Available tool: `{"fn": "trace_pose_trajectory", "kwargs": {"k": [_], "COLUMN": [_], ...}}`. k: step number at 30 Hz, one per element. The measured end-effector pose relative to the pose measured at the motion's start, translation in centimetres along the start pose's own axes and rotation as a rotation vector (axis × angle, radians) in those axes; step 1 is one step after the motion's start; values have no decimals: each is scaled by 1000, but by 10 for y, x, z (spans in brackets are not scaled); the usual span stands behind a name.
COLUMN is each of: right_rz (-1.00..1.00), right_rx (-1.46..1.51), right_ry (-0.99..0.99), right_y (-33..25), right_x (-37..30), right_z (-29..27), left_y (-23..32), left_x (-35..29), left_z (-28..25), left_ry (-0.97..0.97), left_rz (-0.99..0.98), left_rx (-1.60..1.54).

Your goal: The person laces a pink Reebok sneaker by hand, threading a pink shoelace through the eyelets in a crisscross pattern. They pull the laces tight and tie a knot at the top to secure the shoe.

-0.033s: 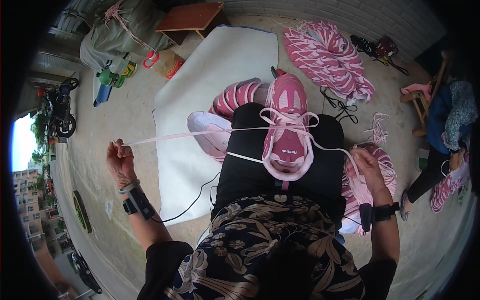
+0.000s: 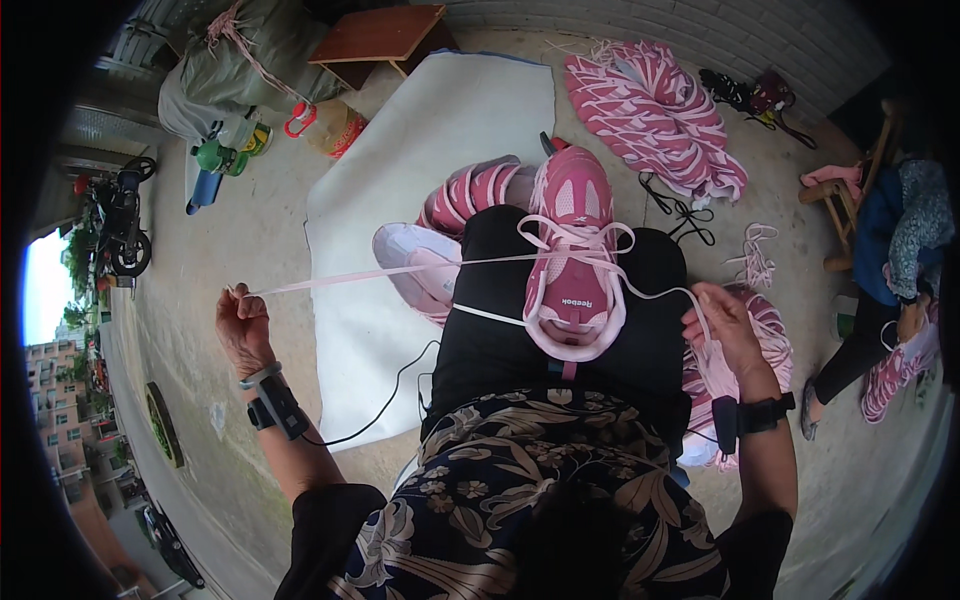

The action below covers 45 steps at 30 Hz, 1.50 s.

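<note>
A pink sneaker rests on my black-trousered lap, its opening toward me. Pale pink shoelace crosses its tongue, with loose loops over the top. Far out to the left, my left hand pinches one end, and that stretch is pulled nearly straight. The other end sags across to my right hand, which holds it in loosely curled fingers; the lace runs down past the palm. Just left of my lap lie more pink shoe pieces and an upper with a white lining.
A white sheet covers the floor ahead. Bundled pink uppers lie at the far right, another pile by my right hand. A person sits at right. Bottles and a low brown table stand at far left. Wrist cables hang nearby.
My right hand has shifted slightly left, its fingers a little straighter. My left hand has barely moved, and the sneaker stays on my lap.
</note>
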State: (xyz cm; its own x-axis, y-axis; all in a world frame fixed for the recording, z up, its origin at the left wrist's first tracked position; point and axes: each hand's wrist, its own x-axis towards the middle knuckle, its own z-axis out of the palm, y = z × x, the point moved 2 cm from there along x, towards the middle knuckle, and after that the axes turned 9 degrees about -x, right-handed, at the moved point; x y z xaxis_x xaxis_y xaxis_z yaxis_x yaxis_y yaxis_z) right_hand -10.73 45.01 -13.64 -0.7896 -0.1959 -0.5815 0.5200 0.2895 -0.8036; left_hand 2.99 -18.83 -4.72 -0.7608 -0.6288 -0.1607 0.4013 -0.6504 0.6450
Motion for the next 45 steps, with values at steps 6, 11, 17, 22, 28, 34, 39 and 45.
{"fn": "trace_pose_trajectory", "kwargs": {"k": [6,11,17,22,28,34,39,45], "right_rz": [15,-335,-745,-902,-940,-589,-628,-726], "right_rx": [-221,-320,-347,-535,-675,-464,-565,-662], "right_ry": [-128,122,452,455,351,108,23,136], "right_y": [-71,-61,-38,-47,-57,-50,-45,-34], "right_x": [67,89,48,37,38,36,19,-1], "right_z": [69,86,96,101,104,84,78,72], "left_y": [15,23,35,74,154,-39,-214,-316], "left_x": [-6,1,-3,-5,-25,-26,-30,-11], "left_z": [-46,-49,-65,-84,-122,30,121,153], "left_ry": [94,107,169,240,450,115,-430,-756], "left_rz": [19,1,12,113,317,-58,-358,-603], "left_rx": [56,91,161,135,193,771,932,1326]}}
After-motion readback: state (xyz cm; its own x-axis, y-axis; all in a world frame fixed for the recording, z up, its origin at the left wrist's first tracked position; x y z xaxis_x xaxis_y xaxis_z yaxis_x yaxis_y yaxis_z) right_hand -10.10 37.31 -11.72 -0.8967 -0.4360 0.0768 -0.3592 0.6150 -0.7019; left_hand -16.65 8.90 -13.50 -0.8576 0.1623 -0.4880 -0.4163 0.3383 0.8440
